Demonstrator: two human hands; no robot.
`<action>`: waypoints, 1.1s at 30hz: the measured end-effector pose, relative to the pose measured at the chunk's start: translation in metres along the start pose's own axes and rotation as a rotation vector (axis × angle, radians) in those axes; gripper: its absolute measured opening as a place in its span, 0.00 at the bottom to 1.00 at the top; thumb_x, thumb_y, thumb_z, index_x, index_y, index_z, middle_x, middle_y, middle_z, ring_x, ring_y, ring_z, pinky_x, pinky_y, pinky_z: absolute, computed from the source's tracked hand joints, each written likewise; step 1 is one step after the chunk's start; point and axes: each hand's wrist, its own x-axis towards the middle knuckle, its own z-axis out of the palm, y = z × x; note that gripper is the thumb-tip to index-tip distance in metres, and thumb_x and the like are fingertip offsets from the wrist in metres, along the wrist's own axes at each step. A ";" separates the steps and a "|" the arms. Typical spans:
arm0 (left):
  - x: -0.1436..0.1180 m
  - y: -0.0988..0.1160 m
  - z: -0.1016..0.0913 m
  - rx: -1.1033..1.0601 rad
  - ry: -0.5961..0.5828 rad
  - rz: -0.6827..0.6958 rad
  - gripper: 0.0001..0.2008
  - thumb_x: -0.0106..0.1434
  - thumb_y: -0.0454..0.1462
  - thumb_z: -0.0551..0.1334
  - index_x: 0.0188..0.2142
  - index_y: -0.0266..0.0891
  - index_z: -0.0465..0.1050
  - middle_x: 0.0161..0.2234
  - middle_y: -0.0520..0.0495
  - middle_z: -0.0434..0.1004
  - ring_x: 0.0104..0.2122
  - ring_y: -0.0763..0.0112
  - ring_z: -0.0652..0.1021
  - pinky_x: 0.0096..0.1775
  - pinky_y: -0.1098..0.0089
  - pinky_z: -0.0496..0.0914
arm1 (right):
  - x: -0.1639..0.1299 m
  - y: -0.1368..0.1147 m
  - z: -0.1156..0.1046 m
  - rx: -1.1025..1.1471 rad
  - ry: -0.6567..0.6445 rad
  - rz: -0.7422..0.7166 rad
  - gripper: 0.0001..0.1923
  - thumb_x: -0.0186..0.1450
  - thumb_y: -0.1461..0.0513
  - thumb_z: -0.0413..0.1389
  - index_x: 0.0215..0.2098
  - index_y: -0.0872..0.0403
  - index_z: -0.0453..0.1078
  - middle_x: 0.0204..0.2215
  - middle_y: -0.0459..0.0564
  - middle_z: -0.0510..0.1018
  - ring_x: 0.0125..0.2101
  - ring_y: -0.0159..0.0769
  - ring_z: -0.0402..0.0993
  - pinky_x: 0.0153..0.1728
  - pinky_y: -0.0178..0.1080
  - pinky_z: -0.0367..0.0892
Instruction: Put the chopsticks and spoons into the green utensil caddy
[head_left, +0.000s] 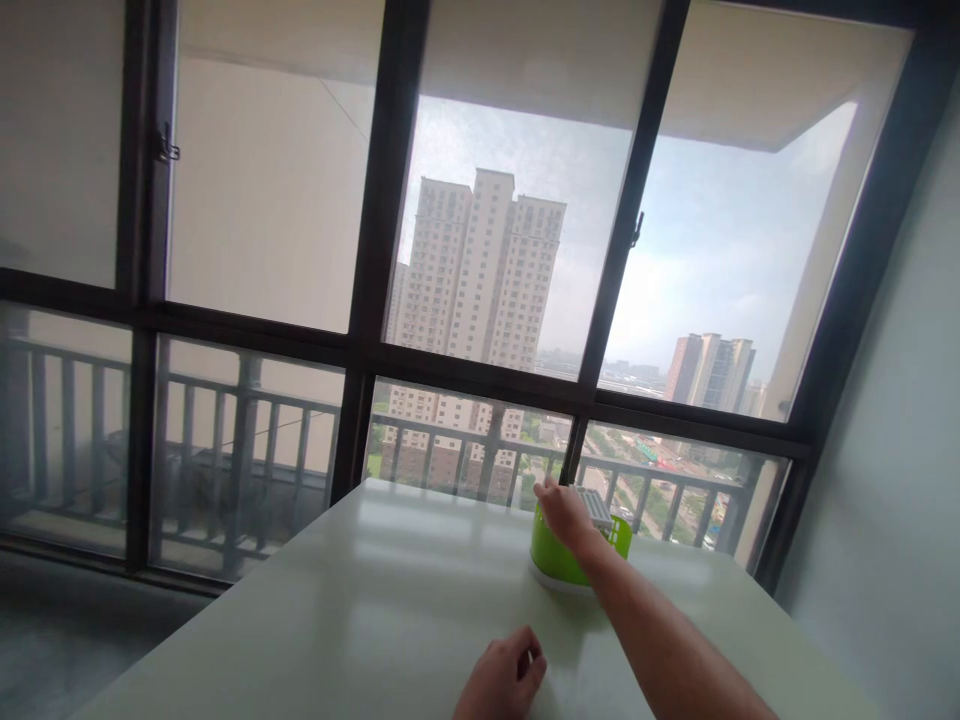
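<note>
Near the far edge of the table stands a green plastic basket point(551, 555) with a pale base and cut-out slots in its right side. A light grey slatted piece point(595, 507) shows at its top. My right hand point(562, 512) reaches across to the basket, its fingers closed at the rim on the left; the fingertips are partly hidden. Closer to me, my left hand point(501, 676) rests low over the table with its fingers curled in toward the thumb, and nothing shows in it.
The glossy pale table point(360, 600) extends up to a large window with dark frames point(465, 365). Beyond the glass are a balcony railing point(292, 420) and tall buildings point(487, 270). A plain wall point(885, 440) rises at the right.
</note>
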 end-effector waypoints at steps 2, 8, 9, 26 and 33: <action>0.000 0.000 0.000 0.007 0.001 0.003 0.10 0.66 0.43 0.57 0.38 0.44 0.76 0.31 0.50 0.77 0.34 0.66 0.73 0.37 0.71 0.62 | -0.003 0.001 0.002 0.016 -0.008 -0.011 0.14 0.65 0.75 0.52 0.46 0.60 0.72 0.41 0.58 0.77 0.34 0.39 0.77 0.36 0.34 0.68; 0.003 -0.008 0.007 -0.005 0.040 0.059 0.08 0.66 0.41 0.57 0.35 0.43 0.73 0.28 0.51 0.75 0.32 0.68 0.72 0.35 0.72 0.60 | -0.019 0.013 0.000 0.089 -0.030 -0.026 0.07 0.63 0.70 0.56 0.39 0.59 0.75 0.37 0.56 0.79 0.37 0.39 0.76 0.39 0.33 0.66; 0.003 -0.010 0.008 -0.005 0.052 0.066 0.08 0.67 0.41 0.57 0.35 0.43 0.73 0.28 0.51 0.74 0.32 0.68 0.72 0.35 0.72 0.60 | -0.021 0.015 -0.001 0.101 -0.034 -0.030 0.08 0.62 0.70 0.57 0.39 0.59 0.75 0.37 0.56 0.79 0.37 0.39 0.76 0.39 0.33 0.66; 0.014 -0.022 0.001 -0.038 -0.014 0.124 0.11 0.67 0.44 0.52 0.33 0.41 0.67 0.23 0.55 0.63 0.26 0.72 0.66 0.31 0.72 0.58 | -0.192 0.080 0.057 0.612 0.365 0.440 0.27 0.76 0.47 0.36 0.30 0.50 0.66 0.30 0.54 0.76 0.32 0.43 0.73 0.37 0.39 0.62; 0.012 -0.019 -0.002 0.223 -0.031 0.057 0.19 0.68 0.51 0.51 0.31 0.41 0.69 0.25 0.52 0.72 0.28 0.70 0.71 0.32 0.72 0.59 | -0.241 0.117 0.158 0.833 0.402 0.862 0.21 0.71 0.49 0.37 0.38 0.51 0.66 0.34 0.55 0.78 0.34 0.45 0.75 0.37 0.40 0.64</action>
